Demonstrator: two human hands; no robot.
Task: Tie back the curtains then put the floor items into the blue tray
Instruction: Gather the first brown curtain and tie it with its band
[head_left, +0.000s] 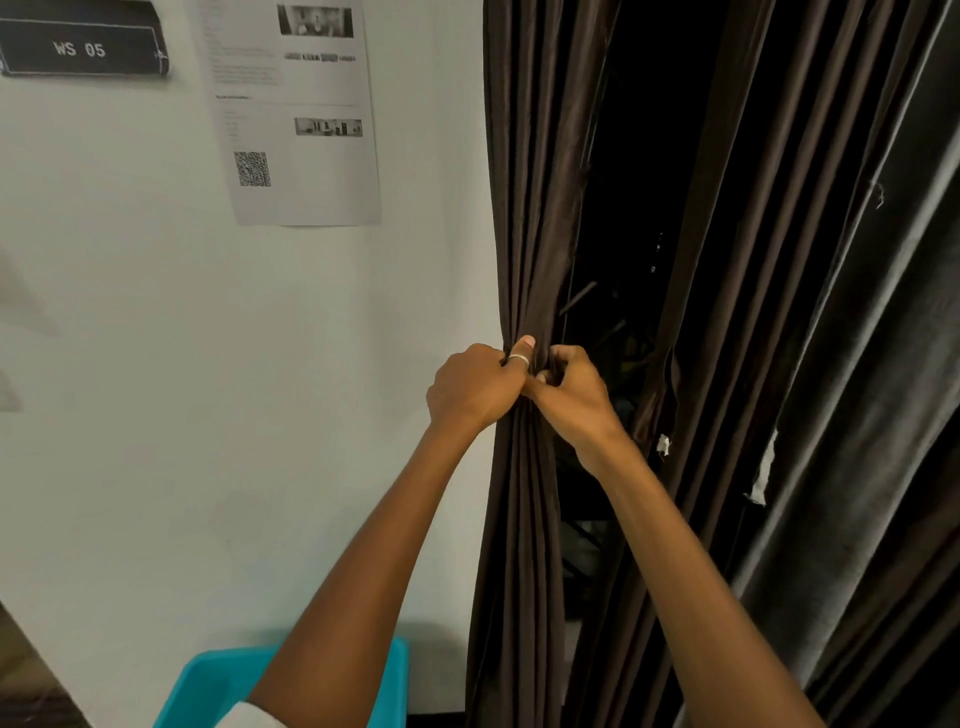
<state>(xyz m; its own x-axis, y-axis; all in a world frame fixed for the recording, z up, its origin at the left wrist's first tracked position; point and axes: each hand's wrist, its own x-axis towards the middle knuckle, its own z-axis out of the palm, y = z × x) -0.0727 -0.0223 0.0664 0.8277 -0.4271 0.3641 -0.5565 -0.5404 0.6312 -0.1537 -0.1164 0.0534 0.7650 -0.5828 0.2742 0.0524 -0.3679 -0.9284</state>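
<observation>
- Left curtain panel (527, 208): dark brown, bunched into a narrow column just beside the white wall (156, 364).
- Left hand (475, 387): fingers curled round the bunched folds from the wall side and gripping them tight. Thumb points up against the fabric, with a ring (518, 359) on it.
- Right hand (571, 395): fingers curled into the same bunch from the other side, pinching the folds. It touches the left hand at the thumb.
- Both hands clamp the panel at the same height, about mid-frame. Can't tell whether any tie or cord is between the fingers; the fabric hides it.
- Right curtain panel (831, 338): hangs loose and ungathered, apart from the left one. The gap (628, 156) between them is dark.
- White scraps (761, 478) are stuck on the right panel's folds, below hand level.
- Blue tray (208, 686): low at the frame's bottom edge, against the wall, just left of the gathered panel's foot. The left forearm crosses in front of it, so its contents aren't visible.
- Wall: printed sheet (301, 114) with a QR code, and a black sign (80, 49) reading "WS 05" at top left.
</observation>
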